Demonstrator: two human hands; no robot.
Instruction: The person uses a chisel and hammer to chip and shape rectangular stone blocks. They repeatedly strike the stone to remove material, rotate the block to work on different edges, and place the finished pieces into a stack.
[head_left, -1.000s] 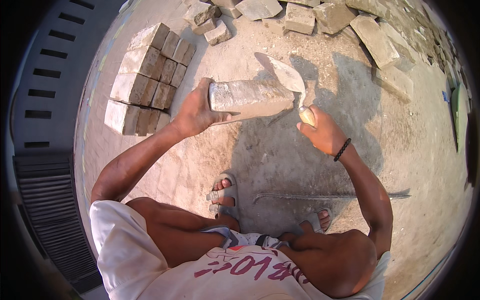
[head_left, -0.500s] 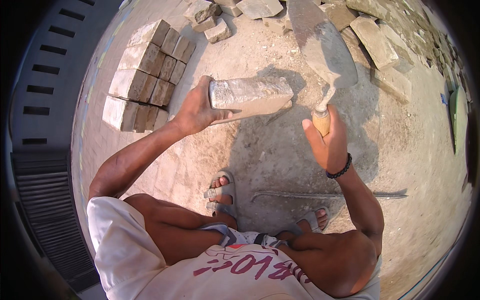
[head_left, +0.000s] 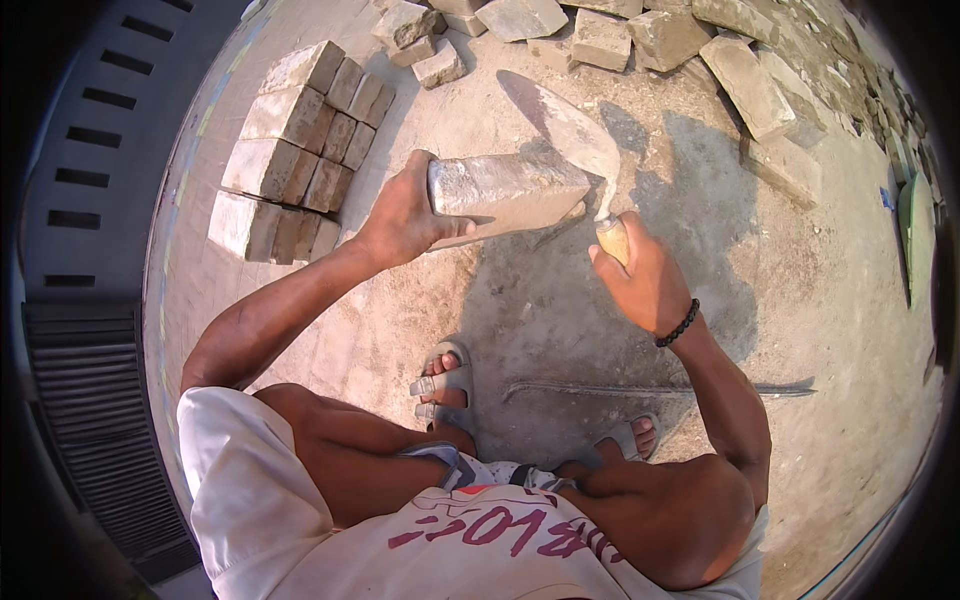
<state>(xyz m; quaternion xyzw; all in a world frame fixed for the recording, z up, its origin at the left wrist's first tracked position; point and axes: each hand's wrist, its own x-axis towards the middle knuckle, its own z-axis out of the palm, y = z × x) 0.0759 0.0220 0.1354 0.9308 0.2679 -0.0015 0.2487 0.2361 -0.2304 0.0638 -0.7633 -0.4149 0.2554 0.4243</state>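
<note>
While gripped: grey brick [head_left: 508, 192], trowel [head_left: 570, 135].

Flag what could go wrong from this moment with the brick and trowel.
The trowel blade sits right beside the brick, close to the left hand gripping its end; a glancing stroke might catch fingers. The brick is held one-handed above feet in open sandals, so a slip could land on toes.
</note>
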